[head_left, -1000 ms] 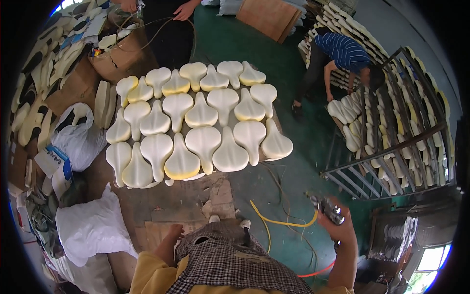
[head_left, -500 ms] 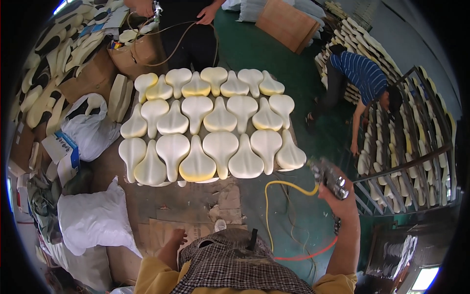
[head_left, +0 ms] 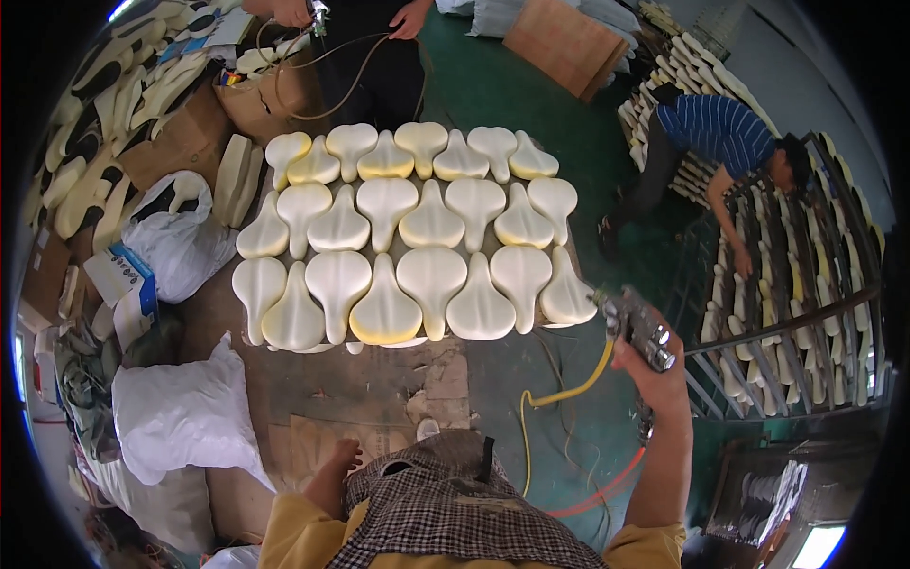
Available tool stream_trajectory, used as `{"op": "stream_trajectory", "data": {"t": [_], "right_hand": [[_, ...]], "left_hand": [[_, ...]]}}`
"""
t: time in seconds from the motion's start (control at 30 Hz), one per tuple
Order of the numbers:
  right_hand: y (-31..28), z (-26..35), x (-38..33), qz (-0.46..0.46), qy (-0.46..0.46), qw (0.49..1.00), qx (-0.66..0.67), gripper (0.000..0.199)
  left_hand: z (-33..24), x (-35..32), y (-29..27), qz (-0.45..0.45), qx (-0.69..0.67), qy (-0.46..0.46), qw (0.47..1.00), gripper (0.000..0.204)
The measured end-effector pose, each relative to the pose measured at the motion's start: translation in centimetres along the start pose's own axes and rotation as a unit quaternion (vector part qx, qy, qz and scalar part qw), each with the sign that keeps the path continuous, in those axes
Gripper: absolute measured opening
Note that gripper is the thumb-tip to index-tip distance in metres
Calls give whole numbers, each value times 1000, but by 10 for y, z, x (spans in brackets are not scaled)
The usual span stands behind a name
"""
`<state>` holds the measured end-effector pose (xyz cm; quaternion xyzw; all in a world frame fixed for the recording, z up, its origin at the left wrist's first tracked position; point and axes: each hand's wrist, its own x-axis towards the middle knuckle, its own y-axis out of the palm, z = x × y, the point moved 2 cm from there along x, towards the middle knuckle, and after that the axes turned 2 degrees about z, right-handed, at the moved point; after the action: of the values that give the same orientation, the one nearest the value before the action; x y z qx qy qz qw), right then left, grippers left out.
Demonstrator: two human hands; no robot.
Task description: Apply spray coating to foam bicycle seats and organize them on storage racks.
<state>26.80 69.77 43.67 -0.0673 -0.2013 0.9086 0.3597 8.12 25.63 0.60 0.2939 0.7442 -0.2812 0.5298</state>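
My right hand [head_left: 656, 377] is wrapped around a metal spray gun [head_left: 641, 328], held off the near right corner of the table. A yellow hose [head_left: 569, 391] and a red hose [head_left: 607, 488] trail from the gun. Cream bicycle saddle pads [head_left: 432, 284] lie in three rows on the table, with wide and narrow ends alternating. Some pads have yellow along their rear edges. The gun's nozzle is close to the rightmost pad [head_left: 567, 296] of the nearest row; contact cannot be made out. Low beside my checked apron, my left hand [head_left: 339, 467] hangs empty, its fingers loosely apart.
Across the table a person in dark clothes holds another spray gun [head_left: 319, 17]. At the right, a person in a striped shirt [head_left: 716, 133] bends over a metal rack [head_left: 777, 327] of pads. White sacks [head_left: 185, 412], cartons [head_left: 180, 142] and piled pads crowd the left.
My right hand and the spray gun have shifted slightly; the yellow hose has swung into a new curve. The person at the rack has moved right, reaching farther along it. My left hand stays low.
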Motion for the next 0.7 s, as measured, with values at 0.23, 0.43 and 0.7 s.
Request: {"op": "stream_trajectory", "data": {"t": [0.23, 0.43, 0.7], "right_hand": [[-2, -7, -45, 4, 66, 997, -45, 50], [4, 5, -91, 48, 47, 989, -129, 50], [15, 12, -161, 21, 75, 993, -87, 50]], "left_hand": [[-3, -12, 0, 3, 8, 3, 1000, 41], [22, 2, -7, 2, 18, 0, 1000, 43], [49, 11, -22, 12, 42, 37, 998, 43]]}}
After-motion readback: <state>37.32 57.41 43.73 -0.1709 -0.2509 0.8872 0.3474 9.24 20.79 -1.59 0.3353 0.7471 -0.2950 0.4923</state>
